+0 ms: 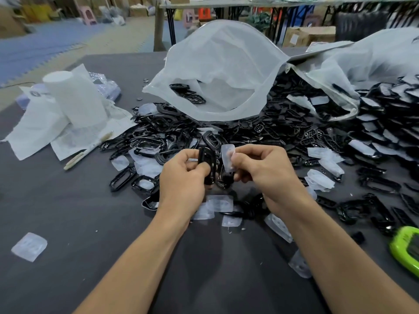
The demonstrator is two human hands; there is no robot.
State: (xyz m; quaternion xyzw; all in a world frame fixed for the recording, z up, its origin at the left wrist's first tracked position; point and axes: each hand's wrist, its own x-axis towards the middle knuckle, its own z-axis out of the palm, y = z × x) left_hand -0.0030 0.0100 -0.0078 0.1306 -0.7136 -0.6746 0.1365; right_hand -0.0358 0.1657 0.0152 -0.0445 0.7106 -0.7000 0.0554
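My left hand (184, 175) grips a black plastic frame piece (207, 164), held upright above the dark table (68, 211). My right hand (263, 168) pinches a small translucent rubber pad (227, 158) between thumb and fingers, right beside the frame. The two pieces are close together, almost touching. Behind my hands lies a big pile of black frames (172, 134) mixed with more translucent pads (221, 203).
An open white mesh bag (217, 71) with a few black frames inside stands behind the pile. Crumpled white paper (74, 105) and a pen (88, 148) lie at left. A green device (405, 248) sits at the right edge. A lone pad (29, 245) lies at front left.
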